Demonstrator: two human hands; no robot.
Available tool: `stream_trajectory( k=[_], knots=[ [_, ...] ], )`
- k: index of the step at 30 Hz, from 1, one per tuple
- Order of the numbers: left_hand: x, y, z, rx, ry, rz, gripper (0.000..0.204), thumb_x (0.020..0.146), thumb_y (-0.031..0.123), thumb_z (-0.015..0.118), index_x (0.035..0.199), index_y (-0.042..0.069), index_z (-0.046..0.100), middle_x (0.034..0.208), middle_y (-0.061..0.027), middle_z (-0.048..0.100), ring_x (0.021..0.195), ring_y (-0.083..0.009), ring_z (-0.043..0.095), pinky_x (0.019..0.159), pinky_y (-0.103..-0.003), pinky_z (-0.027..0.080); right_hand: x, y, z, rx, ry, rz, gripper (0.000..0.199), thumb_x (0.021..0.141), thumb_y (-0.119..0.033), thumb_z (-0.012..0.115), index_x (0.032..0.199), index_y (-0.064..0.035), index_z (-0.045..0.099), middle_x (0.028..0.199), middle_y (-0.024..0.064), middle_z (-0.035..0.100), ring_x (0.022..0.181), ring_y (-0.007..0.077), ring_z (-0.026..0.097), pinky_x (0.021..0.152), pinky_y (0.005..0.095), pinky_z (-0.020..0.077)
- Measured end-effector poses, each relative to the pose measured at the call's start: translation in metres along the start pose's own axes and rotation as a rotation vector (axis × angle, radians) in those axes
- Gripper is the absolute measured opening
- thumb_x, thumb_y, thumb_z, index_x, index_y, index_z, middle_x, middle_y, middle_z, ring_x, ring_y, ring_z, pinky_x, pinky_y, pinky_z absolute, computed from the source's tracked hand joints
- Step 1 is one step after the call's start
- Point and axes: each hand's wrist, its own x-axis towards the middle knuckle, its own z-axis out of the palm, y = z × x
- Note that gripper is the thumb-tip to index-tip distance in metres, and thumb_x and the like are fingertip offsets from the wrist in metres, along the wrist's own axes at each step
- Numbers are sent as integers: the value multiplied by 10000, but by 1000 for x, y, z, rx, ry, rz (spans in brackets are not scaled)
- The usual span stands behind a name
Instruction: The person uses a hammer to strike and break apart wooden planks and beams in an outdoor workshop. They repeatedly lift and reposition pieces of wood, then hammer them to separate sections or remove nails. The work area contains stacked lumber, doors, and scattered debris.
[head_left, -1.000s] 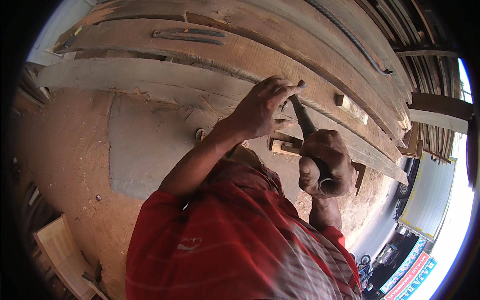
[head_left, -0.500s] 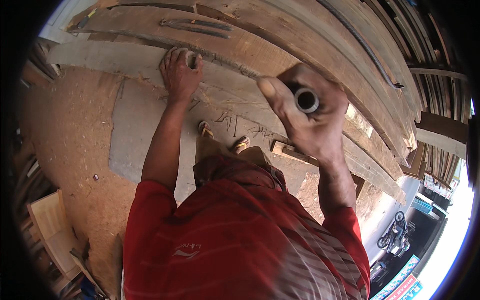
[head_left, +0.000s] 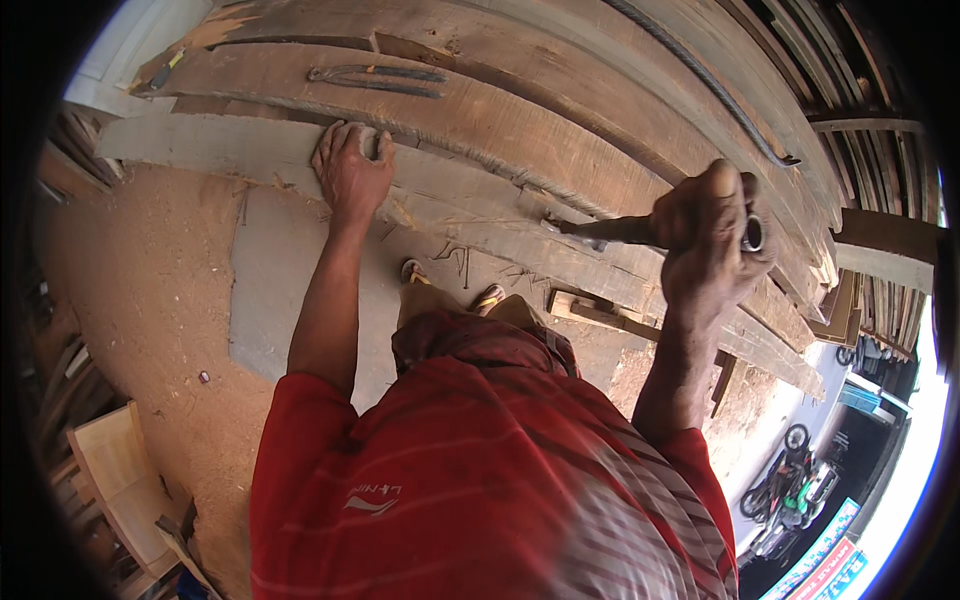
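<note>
In the head view, your left hand (head_left: 353, 175) lies on the near plank (head_left: 230, 148), toward that plank's left end. Its fingers are close together and reach over the top, with the thumb set apart; you cannot tell from here whether it grips anything. Your right hand (head_left: 712, 235) is closed around the handle of a hammer (head_left: 632, 231), above the right half of the near plank. The hollow round end of the handle shows on the outer side of your fist. The hammer's head points left and is over the near plank, around its middle; whether it touches the wood cannot be told.

Just beyond the near plank is a second plank (head_left: 520, 130), and on it lie pincers (head_left: 400, 71), farther out than your left hand, with their handles toward the right. Well beyond the near plank, a dark rod (head_left: 690, 60) lies along the farther boards, its bent end to the right.

On your side of the near plank, bent nails (head_left: 462, 262) lie on a grey sheet (head_left: 290, 290), near your sandals (head_left: 489, 298). A wooden block (head_left: 575, 304) is just beside the plank's near edge, right of the sandals.
</note>
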Motion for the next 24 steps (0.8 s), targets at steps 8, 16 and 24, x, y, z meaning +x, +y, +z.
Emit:
stream_trajectory(
  k=[8, 16, 24],
  knots=[
    [-3, 3, -7, -79, 0, 17, 381, 935, 334, 681, 1115, -1, 704, 1259, -161, 651, 1330, -320, 504, 1148, -490, 331, 0, 20, -64, 177, -33, -31, 381, 1077, -311, 548, 790, -78, 460, 574, -8, 382, 467, 95, 375, 424, 292, 339],
    [-2, 1, -16, -123, 48, 36, 251, 906, 259, 717, 1047, 51, 711, 1240, -88, 662, 1319, -320, 517, 1139, -486, 345, -21, 16, -54, 287, 86, -14, 410, 974, -310, 732, 761, -66, 481, 603, 49, 547, 499, 92, 481, 441, 261, 382],
    [4, 58, -24, -404, -86, 127, 358, 927, 229, 691, 1228, 43, 635, 1268, -172, 630, 1299, -379, 520, 1102, -507, 398, -46, 6, -50, 24, 142, -101, 353, 990, -147, 664, 714, -58, 462, 603, 63, 560, 504, 93, 482, 446, 269, 374]
  ],
)
